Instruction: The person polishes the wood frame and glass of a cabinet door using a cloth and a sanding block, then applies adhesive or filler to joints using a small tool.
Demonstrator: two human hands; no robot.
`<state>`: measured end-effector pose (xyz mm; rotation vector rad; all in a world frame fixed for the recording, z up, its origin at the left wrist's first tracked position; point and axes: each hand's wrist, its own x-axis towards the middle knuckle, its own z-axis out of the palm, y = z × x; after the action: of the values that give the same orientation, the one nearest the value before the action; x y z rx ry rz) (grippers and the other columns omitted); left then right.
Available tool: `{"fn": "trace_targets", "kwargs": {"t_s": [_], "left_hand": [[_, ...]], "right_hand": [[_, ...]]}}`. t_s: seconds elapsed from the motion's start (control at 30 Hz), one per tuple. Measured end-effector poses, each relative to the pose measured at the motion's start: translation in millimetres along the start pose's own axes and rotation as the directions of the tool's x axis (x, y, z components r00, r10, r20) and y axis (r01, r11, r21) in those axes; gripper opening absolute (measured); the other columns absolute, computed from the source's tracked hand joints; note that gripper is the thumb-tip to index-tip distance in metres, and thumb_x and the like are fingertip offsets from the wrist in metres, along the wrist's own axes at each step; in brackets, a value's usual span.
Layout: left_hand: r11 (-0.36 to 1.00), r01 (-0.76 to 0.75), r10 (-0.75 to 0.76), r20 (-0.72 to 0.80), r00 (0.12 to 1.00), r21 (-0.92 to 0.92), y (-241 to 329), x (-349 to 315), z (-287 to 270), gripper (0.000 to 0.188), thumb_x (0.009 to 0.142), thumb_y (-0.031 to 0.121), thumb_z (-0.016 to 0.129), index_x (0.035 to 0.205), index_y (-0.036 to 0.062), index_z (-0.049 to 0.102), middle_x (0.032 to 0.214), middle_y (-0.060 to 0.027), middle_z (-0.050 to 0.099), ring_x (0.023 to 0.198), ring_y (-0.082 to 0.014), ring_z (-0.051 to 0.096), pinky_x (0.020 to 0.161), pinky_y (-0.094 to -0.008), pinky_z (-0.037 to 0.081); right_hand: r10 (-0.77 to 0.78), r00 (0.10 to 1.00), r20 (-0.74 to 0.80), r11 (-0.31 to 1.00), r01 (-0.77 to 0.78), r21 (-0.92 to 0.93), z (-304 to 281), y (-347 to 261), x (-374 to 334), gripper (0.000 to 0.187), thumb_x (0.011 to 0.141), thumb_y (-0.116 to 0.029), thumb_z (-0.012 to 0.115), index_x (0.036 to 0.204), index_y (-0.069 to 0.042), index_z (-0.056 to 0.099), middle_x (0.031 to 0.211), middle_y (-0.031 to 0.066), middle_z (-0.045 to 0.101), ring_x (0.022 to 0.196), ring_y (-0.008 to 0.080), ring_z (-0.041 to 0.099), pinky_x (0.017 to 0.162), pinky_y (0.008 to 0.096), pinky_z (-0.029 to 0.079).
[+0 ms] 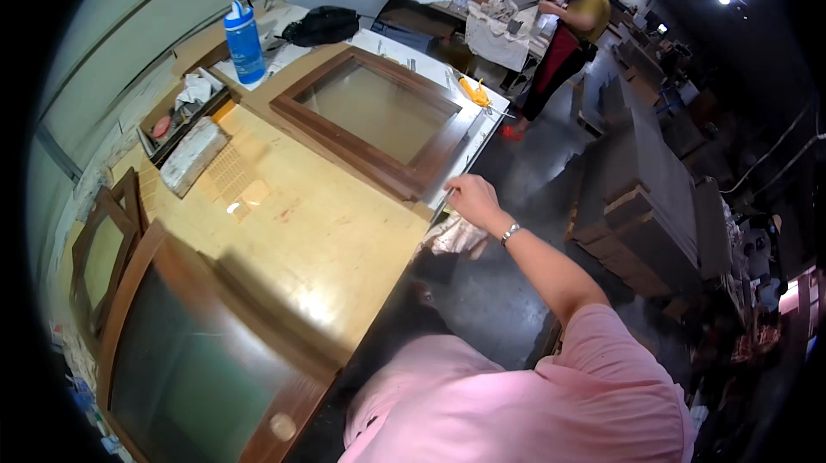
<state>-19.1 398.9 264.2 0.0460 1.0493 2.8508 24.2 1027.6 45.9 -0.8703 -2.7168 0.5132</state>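
My right hand (pixel 473 200) is at the table's right edge, beside the near corner of a brown wooden-framed glass door (pixel 413 172) that lies flat. Its fingers are bent together; whatever they may hold is too small to make out. Just below it, a stained whitish cloth (pixel 454 237) hangs at the edge. My left hand does not show. A larger brown-framed glass door (pixel 284 360) stands tilted at the near left, slightly blurred, with a pale round spot on its frame.
The yellowish worktable (pixel 327 231) bears a blue bottle (pixel 245 46), a black bag (pixel 320 26), a narrow tray (pixel 185 114), a whitish block (pixel 194 156) and an orange-handled tool (pixel 473 91). Smaller wooden frames (pixel 101 248) lean at left. Grey stacked panels (pixel 632 196) stand at right; another person (pixel 572 41) works beyond.
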Motion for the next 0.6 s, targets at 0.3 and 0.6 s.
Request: {"fn": "trace_targets", "kwargs": {"t_s": [0.3, 0.6], "left_hand": [[0.979, 0.136, -0.158, -0.145, 0.977, -0.150, -247.4, 24.8, 174.4, 0.009, 0.095, 0.002, 0.057, 0.102, 0.0055, 0.053, 0.079, -0.0028, 0.044, 0.068, -0.0161, 0.045, 0.062, -0.0303, 0.038], [0.880, 0.283, -0.240, -0.156, 0.958, 0.382, -378.3, 69.5, 187.2, 0.008, 0.101, 0.013, 0.057, 0.104, 0.0080, 0.051, 0.081, 0.0010, 0.051, 0.065, -0.0051, 0.044, 0.059, -0.0216, 0.037]], "right_hand": [[-0.355, 0.877, 0.325, 0.927, 0.285, 0.243, 8.6, 31.6, 129.3, 0.024, 0.077, -0.027, 0.078, 0.093, -0.010, 0.074, 0.092, 0.0109, 0.063, 0.089, 0.0312, 0.065, 0.077, 0.0417, 0.051], [-0.365, 0.753, 0.548, 0.930, 0.267, 0.252, 9.7, 16.7, 162.6, 0.031, 0.069, -0.028, 0.083, 0.073, -0.006, 0.061, 0.076, 0.0105, 0.063, 0.079, 0.0327, 0.065, 0.069, 0.0437, 0.048]]}}
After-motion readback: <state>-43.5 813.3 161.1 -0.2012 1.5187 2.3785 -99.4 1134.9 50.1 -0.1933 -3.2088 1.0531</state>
